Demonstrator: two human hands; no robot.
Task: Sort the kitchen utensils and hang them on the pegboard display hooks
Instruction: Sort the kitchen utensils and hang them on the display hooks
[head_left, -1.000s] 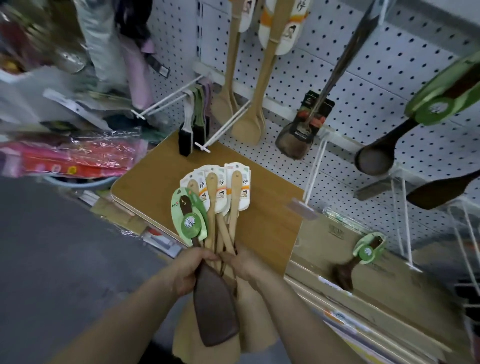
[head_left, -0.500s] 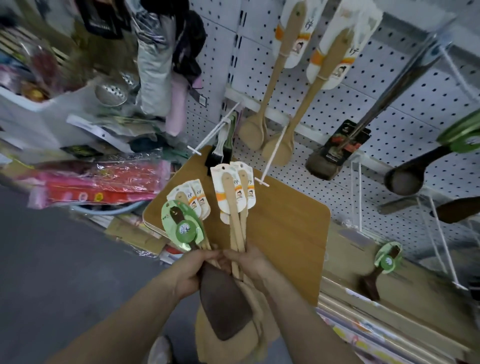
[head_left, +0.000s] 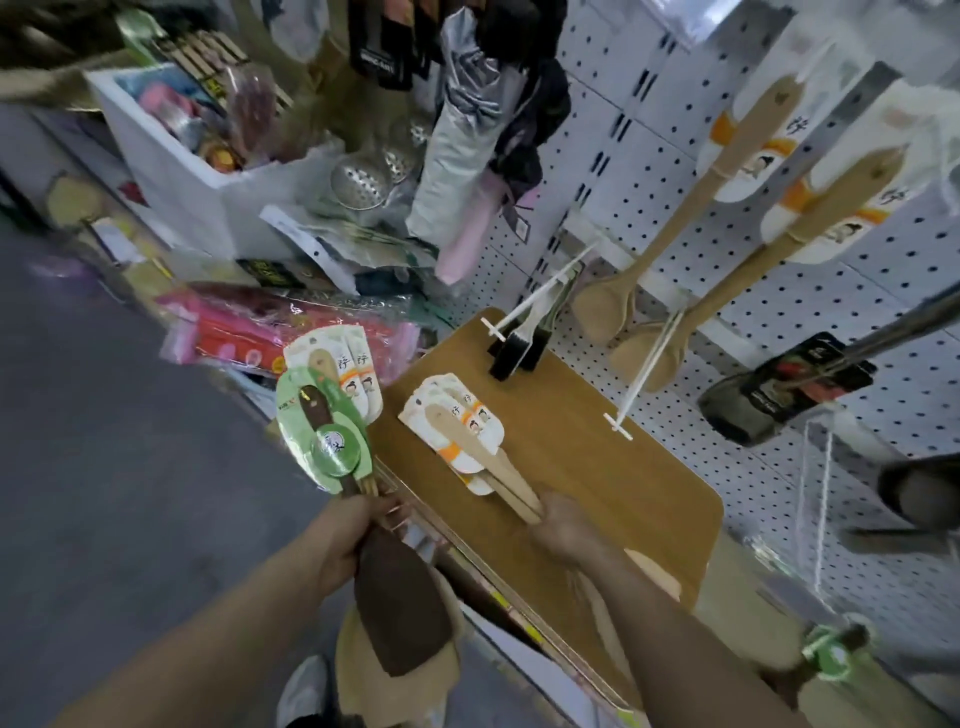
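Observation:
My left hand (head_left: 345, 538) grips a bundle of utensils: a dark wooden spatula (head_left: 400, 608) with a green card label (head_left: 324, 431), and light wooden ones with white labels (head_left: 345, 364) behind it. My right hand (head_left: 563, 530) holds a separate bunch of light wooden spatulas (head_left: 470, 441) with white and orange labels, over a wooden board (head_left: 597, 457). On the white pegboard (head_left: 779, 322) hang wooden spoons (head_left: 613, 306) and a dark spatula (head_left: 769, 400). Two white hooks (head_left: 647, 374) stick out above the board.
Black brushes (head_left: 519, 348) hang on the left hook (head_left: 530, 301). A cluttered pile with pink packets (head_left: 270, 332), a white box (head_left: 171, 176) and metal strainers (head_left: 363, 179) lies to the left. Another green-labelled utensil (head_left: 831, 654) lies at lower right. Grey floor (head_left: 104, 467) on the left.
The single bundle has been split: my right hand pulled the white-labelled spatulas to the right over the board, while my left hand kept the dark spatula and the others on the left.

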